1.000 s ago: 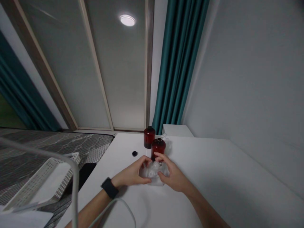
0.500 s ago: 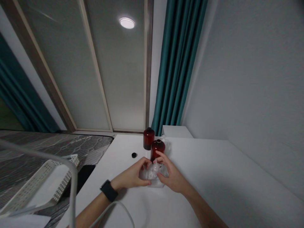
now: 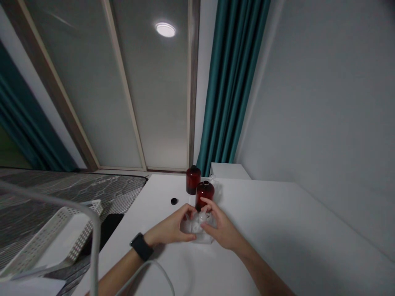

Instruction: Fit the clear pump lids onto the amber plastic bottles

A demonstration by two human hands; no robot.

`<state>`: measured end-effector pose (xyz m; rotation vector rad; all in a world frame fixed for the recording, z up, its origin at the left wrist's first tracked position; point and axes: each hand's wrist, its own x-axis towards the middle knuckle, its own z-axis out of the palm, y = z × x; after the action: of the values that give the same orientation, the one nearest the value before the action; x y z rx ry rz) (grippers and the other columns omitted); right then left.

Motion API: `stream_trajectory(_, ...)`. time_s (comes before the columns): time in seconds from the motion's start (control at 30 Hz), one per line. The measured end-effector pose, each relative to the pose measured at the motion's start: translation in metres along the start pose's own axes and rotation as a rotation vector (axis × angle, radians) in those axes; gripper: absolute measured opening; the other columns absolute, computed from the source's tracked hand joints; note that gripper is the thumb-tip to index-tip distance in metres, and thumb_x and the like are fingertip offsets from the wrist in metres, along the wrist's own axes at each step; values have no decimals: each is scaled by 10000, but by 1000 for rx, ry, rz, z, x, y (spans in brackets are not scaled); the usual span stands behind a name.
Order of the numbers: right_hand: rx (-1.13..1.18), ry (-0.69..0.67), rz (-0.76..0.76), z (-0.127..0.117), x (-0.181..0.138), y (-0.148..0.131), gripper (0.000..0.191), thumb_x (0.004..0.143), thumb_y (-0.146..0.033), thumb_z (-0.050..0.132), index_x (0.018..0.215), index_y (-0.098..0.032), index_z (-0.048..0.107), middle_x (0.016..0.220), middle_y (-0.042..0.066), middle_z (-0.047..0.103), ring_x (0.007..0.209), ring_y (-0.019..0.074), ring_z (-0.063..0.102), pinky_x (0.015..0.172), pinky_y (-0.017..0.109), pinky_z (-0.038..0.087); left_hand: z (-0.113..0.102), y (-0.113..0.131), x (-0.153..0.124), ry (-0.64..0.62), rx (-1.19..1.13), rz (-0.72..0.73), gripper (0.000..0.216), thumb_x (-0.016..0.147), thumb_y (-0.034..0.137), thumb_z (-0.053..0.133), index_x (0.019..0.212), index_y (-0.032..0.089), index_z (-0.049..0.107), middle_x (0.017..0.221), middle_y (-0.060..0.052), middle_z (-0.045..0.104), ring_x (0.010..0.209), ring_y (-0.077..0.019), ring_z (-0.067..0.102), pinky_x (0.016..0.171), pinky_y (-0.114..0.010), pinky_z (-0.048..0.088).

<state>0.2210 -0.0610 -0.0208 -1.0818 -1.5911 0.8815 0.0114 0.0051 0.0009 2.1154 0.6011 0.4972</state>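
clear plastic item sits low on the white desk, btwn the two hands & just on the near side of the bottles. exact shape is hard to tell: see-thru & partly covered. looks wider l-to-r than front-to-back, but both ends are hidden by fingers, so long axis is unsure.

left hand curls round its left side in a c-shape, thumb nearer the viewer, fingers on the far side, tips apart w/ the item in the gap; can't tell if it's gripping or only resting there. right hand comes in from the right, thumb & index apart, tips over the item's upper right part; can't tell if anything's pinched.

key relation: item is right of the left hand & left of the right hand, both abt equally near, but the right's fingertips reach further over its middle.

near red bottle stands upright directly beyond, neck uncapped; right index overlaps its lower front in view, contact unclear. far red bottle, dark top on, is upright behind it, a bit left. black cap lies on the desk, left of the bottles, apart from both hands.
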Motion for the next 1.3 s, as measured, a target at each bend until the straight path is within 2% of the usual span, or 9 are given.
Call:
stream_trajectory(0.07, -9, 10, -5, 0, -1, -1, 672, 788, -174, 646, 1412, -269, 414, 1089, 31, 552, 1068, 196, 563, 1043, 404, 397, 0, -1, 0, -2, -3, 4, 484, 692, 184, 743, 1111, 194, 502, 1068, -30, 542, 980, -217, 510, 908, -366, 432)
stream_trajectory(0.17, 18, -46, -52, -1, -1, -2, 708, 800, -142, 620, 1448, -271, 364, 1147, 43, 579, 1141, 198, 552, 1091, 412, 356, 0, -4, 0, -8, -6, -3, 491, 690, 178, 746, 1113, 194, 499, 1084, -33, 547, 985, -216, 512, 910, -367, 434)
stream_trajectory(0.23, 31, -64, -72, -1, -1, -1, 679, 828, -154, 604, 1452, -271, 363, 1133, 45, 598, 1168, 199, 546, 1110, 420, 338, 0, -4, 0, -12, 0, -4, 490, 690, 175, 747, 1112, 195, 498, 1097, -35, 550, 992, -216, 513, 916, -370, 434)
stream_trajectory(0.43, -2, -16, -10, 0, -1, 2, 584, 851, -210, 621, 1404, -270, 442, 1153, 60, 585, 1142, 210, 568, 1056, 423, 401, -1, -2, -1, -9, 20, 2, 496, 694, 180, 739, 1126, 196, 496, 1101, -41, 556, 993, -217, 517, 915, -375, 442)
stream_trajectory(0.63, 58, -143, -67, -5, -1, -5, 603, 908, -222, 601, 1458, -282, 362, 1211, 62, 656, 1215, 211, 565, 1133, 475, 328, -3, 1, -1, -20, 14, 13, 490, 688, 187, 729, 1116, 201, 492, 1086, -39, 565, 991, -214, 521, 929, -378, 443)
stream_trajectory(0.83, 82, -105, -52, -1, 0, 0, 656, 905, -227, 603, 1496, -298, 326, 1177, 47, 673, 1218, 214, 570, 1131, 491, 342, -1, 4, -2, 14, 1, 13, 481, 710, 249, 742, 1114, 188, 488, 1088, -54, 557, 987, -219, 517, 916, -375, 437)
stream_trajectory(1.03, 55, -47, -3, 3, -1, -2, 658, 878, -222, 633, 1479, -257, 368, 1209, 81, 669, 1188, 230, 591, 1099, 490, 377, -3, 2, -2, 20, -5, 26, 499, 706, 281, 756, 1122, 193, 495, 1087, -51, 564, 984, -223, 523, 904, -367, 442)
stream_trajectory(1.3, 61, -122, -18, -1, -2, -9, 577, 930, -292, 594, 1467, -284, 385, 1312, 80, 637, 1292, 235, 527, 1151, 504, 317, -6, 1, -2, -11, -2, 0, 503, 682, 228, 757, 1123, 195, 518, 1127, -52, 596, 998, -228, 544, 925, -374, 443)
